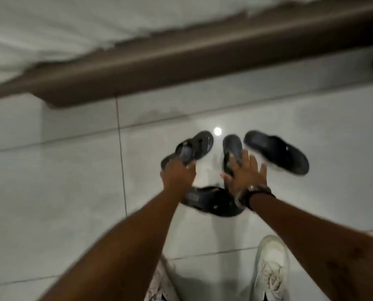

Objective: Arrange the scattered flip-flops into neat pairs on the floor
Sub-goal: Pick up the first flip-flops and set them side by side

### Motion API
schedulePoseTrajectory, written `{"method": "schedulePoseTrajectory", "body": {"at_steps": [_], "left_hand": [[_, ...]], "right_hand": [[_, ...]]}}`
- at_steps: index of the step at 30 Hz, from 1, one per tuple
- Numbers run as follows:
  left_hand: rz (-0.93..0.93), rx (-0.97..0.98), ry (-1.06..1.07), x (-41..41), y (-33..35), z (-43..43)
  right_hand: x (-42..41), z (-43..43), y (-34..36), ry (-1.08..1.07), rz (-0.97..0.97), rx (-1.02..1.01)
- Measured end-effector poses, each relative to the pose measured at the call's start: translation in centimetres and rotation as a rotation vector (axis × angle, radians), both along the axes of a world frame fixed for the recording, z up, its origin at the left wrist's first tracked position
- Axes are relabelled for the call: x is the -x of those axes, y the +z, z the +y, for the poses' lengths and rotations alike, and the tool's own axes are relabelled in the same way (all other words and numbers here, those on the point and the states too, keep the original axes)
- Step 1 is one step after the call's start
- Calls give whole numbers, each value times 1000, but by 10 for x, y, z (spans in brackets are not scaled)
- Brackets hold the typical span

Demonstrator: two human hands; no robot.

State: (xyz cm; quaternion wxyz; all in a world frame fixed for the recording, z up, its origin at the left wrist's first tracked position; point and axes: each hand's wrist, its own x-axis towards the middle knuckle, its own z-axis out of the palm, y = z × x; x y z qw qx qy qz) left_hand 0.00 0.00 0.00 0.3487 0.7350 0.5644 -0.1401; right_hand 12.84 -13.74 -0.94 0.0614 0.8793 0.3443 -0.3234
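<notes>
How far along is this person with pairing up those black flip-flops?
Early on: no neat pair shows yet. The left hand grips one flip-flop, and the right hand lies open on a second flip-flop. A third flip-flop lies angled on the tiled floor to the right, and a fourth flip-flop lies crosswise under the wrists. All four still need lining up.

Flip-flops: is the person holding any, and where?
The left hand grips one flip-flop at its near end. The right hand lies open-fingered on another flip-flop; a grip cannot be told.
</notes>
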Motion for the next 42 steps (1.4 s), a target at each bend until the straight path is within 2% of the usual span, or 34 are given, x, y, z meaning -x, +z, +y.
{"method": "schedulePoseTrajectory", "body": {"at_steps": [3, 6, 9, 15, 18, 21, 24, 27, 30, 34, 39, 42], "left_hand": [[-8, 100, 149, -40, -74, 30], [-27, 131, 262, -67, -129, 49], [-11, 114, 242, -80, -168, 56], [12, 63, 170, -97, -203, 65], [49, -5, -49, -87, -202, 67], [140, -137, -494, -56, -191, 71], [154, -211, -824, -26, -183, 79], [157, -279, -1045, -17, -180, 80], [174, -370, -1150, -23, -177, 75], [190, -378, -1164, -30, -172, 71], [159, -238, -765, -49, -166, 58], [249, -238, -736, -59, -170, 42]], "right_hand": [[-3, 15, -83, 68, -97, 8], [-5, 18, -141, -22, -123, 75], [-11, 18, -166, -93, -161, 96], [-17, 19, -181, 18, -190, 13], [-23, 25, -178, -33, -144, 22], [-26, 28, -175, -25, -127, 47], [-28, 30, -176, -9, -141, 52], [-28, 35, -177, -8, -132, 57], [-26, 39, -178, -6, -116, 65], [-26, 47, -173, -27, -96, 19], [-25, 54, -175, -184, 26, -91], [-29, 58, -171, -116, -40, -60]]}}
